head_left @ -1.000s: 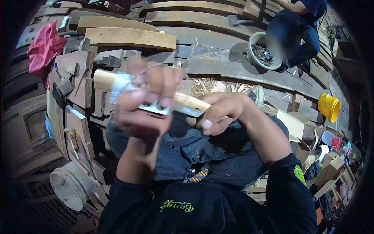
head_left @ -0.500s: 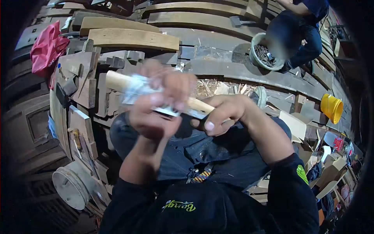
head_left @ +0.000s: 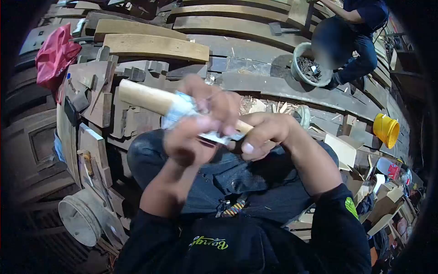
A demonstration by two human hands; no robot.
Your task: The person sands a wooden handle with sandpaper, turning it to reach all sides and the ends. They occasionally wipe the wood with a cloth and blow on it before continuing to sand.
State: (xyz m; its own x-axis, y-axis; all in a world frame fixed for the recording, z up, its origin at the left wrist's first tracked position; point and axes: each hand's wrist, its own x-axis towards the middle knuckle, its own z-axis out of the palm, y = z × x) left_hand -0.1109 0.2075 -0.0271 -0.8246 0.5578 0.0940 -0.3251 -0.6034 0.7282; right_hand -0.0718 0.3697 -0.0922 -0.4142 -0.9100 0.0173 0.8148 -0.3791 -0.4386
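A pale, rounded wooden rod (head_left: pixel 146 97) lies slantwise above my lap, its free end pointing to the upper left. Around its middle is a crumpled whitish-blue sheet (head_left: pixel 180 109), and a reddish-brown edge shows below it. My left hand (head_left: pixel 186 139), slightly blurred, is closed on the sheet and the rod, thumb on the near side and fingers over the far side. At the rod's right end, my right hand (head_left: pixel 269 132) grips it with curled fingers. The palm sides of both hands are hidden.
Curved boards (head_left: pixel 155 47) and wooden pieces lie ahead and left, near a pink bag (head_left: pixel 57 57). A co-worker (head_left: pixel 360 41) sits upper right beside a bucket (head_left: pixel 299 64). A yellow container (head_left: pixel 386 130) stands right, a whitish bucket (head_left: pixel 80 219) lower left.
My left hand and the sheet have shifted right along the rod, towards my right hand. More of the rod's left part is bare. My right hand has barely moved.
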